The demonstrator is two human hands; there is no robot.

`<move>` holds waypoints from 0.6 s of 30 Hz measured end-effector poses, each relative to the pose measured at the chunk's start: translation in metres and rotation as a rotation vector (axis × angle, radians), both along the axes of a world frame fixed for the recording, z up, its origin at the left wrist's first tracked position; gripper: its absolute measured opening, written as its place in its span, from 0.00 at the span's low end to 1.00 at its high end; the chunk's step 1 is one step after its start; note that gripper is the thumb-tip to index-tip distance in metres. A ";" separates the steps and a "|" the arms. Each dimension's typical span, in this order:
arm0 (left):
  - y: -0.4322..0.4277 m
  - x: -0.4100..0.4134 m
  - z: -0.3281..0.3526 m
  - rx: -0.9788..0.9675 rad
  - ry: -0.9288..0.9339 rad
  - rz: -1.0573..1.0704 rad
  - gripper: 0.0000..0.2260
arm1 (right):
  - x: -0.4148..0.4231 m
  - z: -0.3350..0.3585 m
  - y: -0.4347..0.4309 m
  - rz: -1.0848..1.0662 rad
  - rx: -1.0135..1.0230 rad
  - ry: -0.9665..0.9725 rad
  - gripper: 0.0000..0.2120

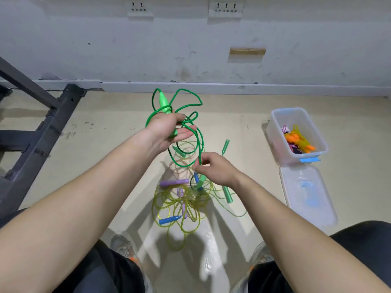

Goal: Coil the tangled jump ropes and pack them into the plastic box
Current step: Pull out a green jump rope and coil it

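the left hand (167, 130) is gripping the green jump rope (164, 103) by its handles at frame centre, anchoring the loops. the right hand (213, 169) is pinching the cord just below, probably feeding slack. the plastic box (275, 134) is sitting open at right.

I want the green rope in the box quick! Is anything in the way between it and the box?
Nothing visible blocks it. The left hand holds the green rope up, the right hand pinches its cord, and the plastic box stands open on the floor, its lid lying beside it.
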State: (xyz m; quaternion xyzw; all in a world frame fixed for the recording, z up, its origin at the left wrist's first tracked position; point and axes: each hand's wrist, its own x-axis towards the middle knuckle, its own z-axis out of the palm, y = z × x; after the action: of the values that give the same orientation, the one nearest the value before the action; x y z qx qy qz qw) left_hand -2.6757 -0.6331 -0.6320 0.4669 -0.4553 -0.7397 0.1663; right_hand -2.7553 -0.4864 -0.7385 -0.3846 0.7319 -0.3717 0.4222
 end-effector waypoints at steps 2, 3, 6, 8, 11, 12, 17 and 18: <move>-0.005 0.004 0.003 -0.045 0.000 0.012 0.03 | -0.001 -0.008 0.005 -0.007 0.055 -0.001 0.10; -0.007 0.007 0.003 -0.079 -0.014 0.012 0.04 | -0.001 -0.013 0.010 -0.014 0.069 -0.017 0.11; -0.011 0.017 0.000 -0.149 -0.058 0.032 0.09 | -0.005 -0.031 0.026 -0.060 0.144 0.006 0.16; -0.015 0.023 -0.003 -0.148 -0.066 0.045 0.11 | -0.006 -0.045 0.037 -0.033 0.241 0.031 0.14; -0.021 0.029 -0.009 -0.194 -0.084 0.044 0.12 | -0.003 -0.052 0.048 -0.053 0.306 -0.038 0.12; -0.022 0.031 -0.010 -0.218 -0.094 0.042 0.11 | -0.001 -0.046 0.049 -0.066 0.298 -0.090 0.11; -0.026 0.039 -0.022 -0.280 -0.177 0.020 0.12 | 0.004 0.020 0.031 -0.064 0.139 -0.161 0.12; -0.025 0.041 -0.027 -0.298 -0.208 0.008 0.12 | 0.003 0.038 0.026 -0.042 0.114 -0.142 0.12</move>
State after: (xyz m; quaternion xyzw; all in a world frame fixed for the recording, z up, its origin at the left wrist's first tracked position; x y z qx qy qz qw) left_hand -2.6351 -0.6579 -0.6589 0.5127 -0.5728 -0.6112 0.1885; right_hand -2.7519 -0.4600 -0.7007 -0.3173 0.7281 -0.3642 0.4864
